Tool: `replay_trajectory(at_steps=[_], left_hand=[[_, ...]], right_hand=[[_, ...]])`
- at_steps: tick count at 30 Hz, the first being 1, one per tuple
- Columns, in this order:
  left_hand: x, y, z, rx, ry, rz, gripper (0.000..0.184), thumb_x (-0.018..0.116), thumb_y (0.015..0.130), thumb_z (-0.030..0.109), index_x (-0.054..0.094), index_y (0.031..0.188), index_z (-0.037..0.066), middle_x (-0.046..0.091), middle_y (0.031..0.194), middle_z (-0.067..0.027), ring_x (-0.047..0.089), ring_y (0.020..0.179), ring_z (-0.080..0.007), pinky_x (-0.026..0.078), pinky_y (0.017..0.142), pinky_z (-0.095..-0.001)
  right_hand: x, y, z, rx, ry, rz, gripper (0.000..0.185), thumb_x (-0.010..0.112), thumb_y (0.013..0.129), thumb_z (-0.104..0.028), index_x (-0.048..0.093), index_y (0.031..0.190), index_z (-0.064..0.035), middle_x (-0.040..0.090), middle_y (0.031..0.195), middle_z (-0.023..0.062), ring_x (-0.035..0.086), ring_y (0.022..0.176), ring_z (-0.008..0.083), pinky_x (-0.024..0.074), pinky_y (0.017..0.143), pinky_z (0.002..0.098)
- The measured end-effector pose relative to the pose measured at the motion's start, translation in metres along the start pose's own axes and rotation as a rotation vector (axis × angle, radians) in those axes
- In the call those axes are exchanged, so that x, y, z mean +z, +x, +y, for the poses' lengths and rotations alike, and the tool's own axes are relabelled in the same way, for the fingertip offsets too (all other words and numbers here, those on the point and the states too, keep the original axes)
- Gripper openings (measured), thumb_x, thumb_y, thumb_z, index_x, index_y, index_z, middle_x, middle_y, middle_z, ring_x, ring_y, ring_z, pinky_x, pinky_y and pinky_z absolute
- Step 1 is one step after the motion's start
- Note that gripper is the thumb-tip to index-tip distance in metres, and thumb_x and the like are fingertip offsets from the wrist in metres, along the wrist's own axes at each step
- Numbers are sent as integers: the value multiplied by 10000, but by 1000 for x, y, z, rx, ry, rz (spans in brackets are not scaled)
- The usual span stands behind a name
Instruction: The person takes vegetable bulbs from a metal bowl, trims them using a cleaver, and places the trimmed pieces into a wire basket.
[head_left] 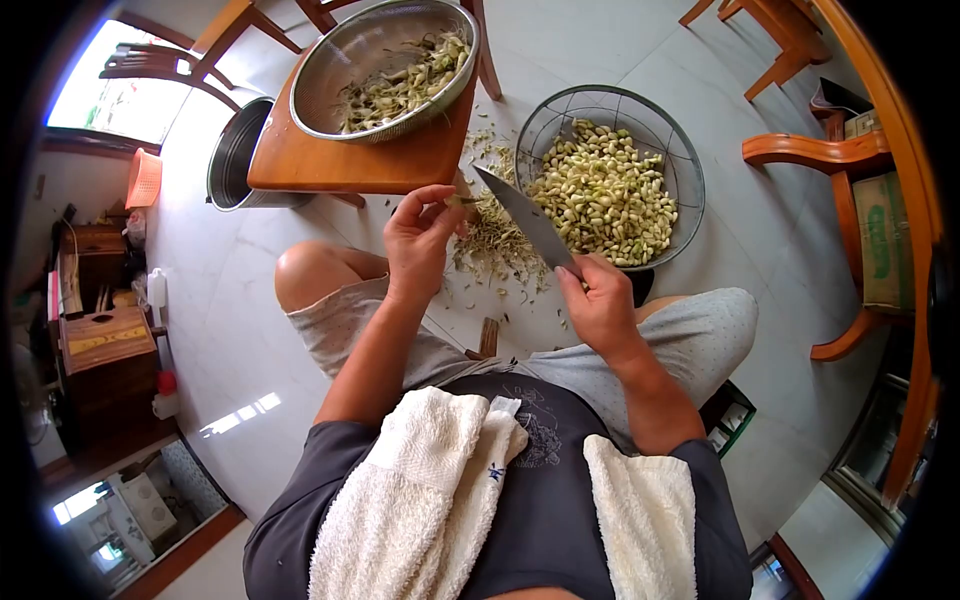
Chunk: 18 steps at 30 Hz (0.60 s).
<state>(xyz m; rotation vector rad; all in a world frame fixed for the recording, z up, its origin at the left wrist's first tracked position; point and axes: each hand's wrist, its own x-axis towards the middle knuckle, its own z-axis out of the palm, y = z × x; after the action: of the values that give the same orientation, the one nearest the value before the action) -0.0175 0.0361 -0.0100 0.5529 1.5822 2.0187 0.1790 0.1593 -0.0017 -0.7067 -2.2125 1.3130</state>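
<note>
My right hand [603, 305] is closed around the handle of a kitchen knife [530, 220], whose broad blade points up and to the left. My left hand [420, 240] pinches a small stemmed bulb [458, 201] at its fingertips, a short way left of the blade. Most of that bulb is hidden by the fingers. Beyond the knife, a mesh basket [690, 165] on the floor holds a heap of trimmed pale bulbs [610, 190]. On the wooden chair [300, 160] rests a metal colander [310, 90] with untrimmed bulbs [410, 85] in it.
Cut trimmings [492, 240] litter the tiled floor between my knees and the basket. A metal bucket [235, 160] stands left of the chair. White towels [420, 490] hang over my chest. Wooden furniture [820, 150] stands on the right, and a cardboard box [885, 245] sits there.
</note>
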Motion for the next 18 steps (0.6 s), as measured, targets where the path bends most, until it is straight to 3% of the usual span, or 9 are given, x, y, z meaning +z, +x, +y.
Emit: replay_trajectory(at_steps=[7,10,13,18], left_hand=[[10,-4,-1,34,114,3,216,607,828,-66,571,1037,-28,612,836,-62,582,719,-110,485,665,-225],[16,-4,-2,59,68,10,198,609,821,-61,581,1003,11,593,803,-2,564,666,-53,464,613,-186],[15,-4,-6,77,66,10,200,601,819,-72,581,1002,7,597,828,2,565,676,-50,472,624,-185],[12,-5,-2,110,105,4,204,595,820,-92,579,1011,-23,597,939,-60,596,769,-113,517,674,-237]], right_hand=[[6,-1,1,-8,-36,-13,170,604,802,-54,654,963,-36,590,758,141,586,683,321,457,602,372],[6,-1,3,-6,-76,-26,171,601,803,-59,656,964,-41,590,762,142,587,695,326,461,611,377],[8,-2,5,-24,-107,-15,172,593,805,-58,654,964,-37,590,767,143,589,707,330,464,619,383],[12,-4,13,-53,-163,-21,140,605,810,-82,636,906,14,599,764,180,590,690,354,461,615,389]])
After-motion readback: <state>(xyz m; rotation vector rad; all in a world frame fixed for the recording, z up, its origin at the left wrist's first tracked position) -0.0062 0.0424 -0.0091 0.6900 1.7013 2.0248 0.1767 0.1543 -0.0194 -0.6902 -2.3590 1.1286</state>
